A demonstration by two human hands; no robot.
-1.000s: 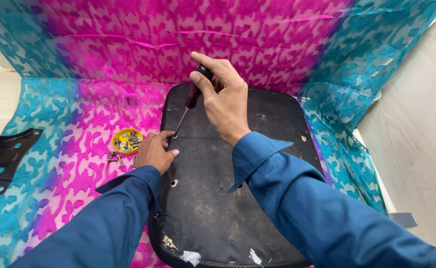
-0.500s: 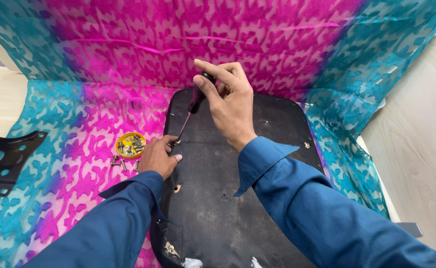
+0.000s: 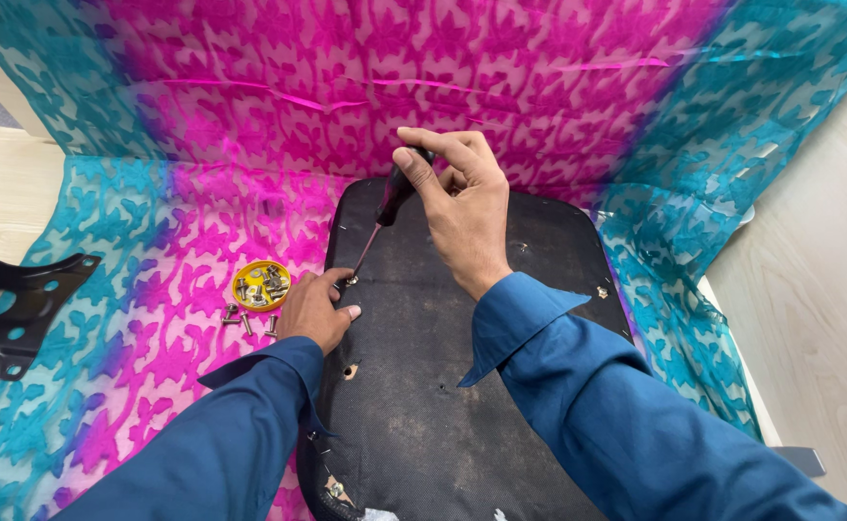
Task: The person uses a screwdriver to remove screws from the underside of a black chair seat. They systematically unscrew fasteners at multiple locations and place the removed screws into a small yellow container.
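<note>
A black fabric-covered seat panel [image 3: 500, 386] lies underside up on a pink and turquoise patterned cloth. My right hand [image 3: 457, 207] grips the dark handle of a screwdriver [image 3: 385, 207], whose shaft slants down to a screw near the panel's left edge. My left hand [image 3: 319, 311] rests on that edge with its fingertips at the screwdriver tip, steadying the screw. An open screw hole [image 3: 350, 370] shows just below my left wrist. Both arms wear blue sleeves.
A small yellow lid [image 3: 261, 285] holding several screws sits left of the panel, with a few loose screws [image 3: 246, 318] beside it. A black metal bracket [image 3: 13, 309] lies at the far left. Pale wooden floor [image 3: 809, 289] borders the cloth on the right.
My right hand has stayed on the screwdriver handle with slight turning of the fingers. The view has shifted a little; my left hand remains at the screw.
</note>
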